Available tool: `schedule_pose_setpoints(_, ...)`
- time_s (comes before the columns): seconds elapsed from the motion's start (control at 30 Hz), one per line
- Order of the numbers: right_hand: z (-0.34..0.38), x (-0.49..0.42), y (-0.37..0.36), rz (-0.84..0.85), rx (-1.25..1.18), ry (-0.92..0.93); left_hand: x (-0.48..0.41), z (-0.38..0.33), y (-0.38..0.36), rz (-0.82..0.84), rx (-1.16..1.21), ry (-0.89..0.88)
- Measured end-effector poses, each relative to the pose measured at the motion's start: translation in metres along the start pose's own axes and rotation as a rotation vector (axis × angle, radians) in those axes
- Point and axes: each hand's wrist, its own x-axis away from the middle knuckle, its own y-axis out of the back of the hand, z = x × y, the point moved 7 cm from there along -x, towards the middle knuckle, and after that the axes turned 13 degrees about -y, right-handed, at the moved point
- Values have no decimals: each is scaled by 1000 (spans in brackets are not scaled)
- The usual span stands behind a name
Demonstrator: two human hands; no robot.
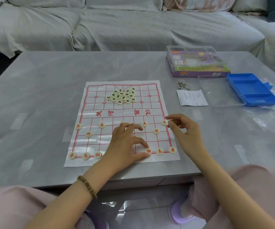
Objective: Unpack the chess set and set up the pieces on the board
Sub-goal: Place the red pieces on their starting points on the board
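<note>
The chess board (122, 113) lies flat on the worktop (42, 88), with most red pieces (88, 133) in place on the near side. The left hand (125, 142) pinches one back-row piece (148, 151); the right hand (184, 128) is loosely curled, holding nothing. The dark pieces (122, 96) sit heaped, not set out.

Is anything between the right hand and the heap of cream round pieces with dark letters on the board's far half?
Nothing visible blocks the way. Between the right hand and the heap of cream round dark-lettered pieces lies only the flat paper board. A cream red-lettered disc sits beside the hand.
</note>
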Motion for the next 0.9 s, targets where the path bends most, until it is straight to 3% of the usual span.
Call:
schedule_pose_setpoints(0.33,-2,6,-14,62,66,8,2,6,3,29,-1,33)
schedule_pose_setpoints(0.43,2,13,-21,109,127,57,4,26,35,-96,3,92)
schedule_pose_setpoints(0.53,7,19,-37,180,342,116,16,56,76,-236,-31,193)
schedule_pose_setpoints(0.73,26,19,-66,260,567,204,25,69,69,-74,-74,258)
schedule_pose_setpoints(0.9,40,16,-95,213,700,238,18,69,50,32,-139,262)
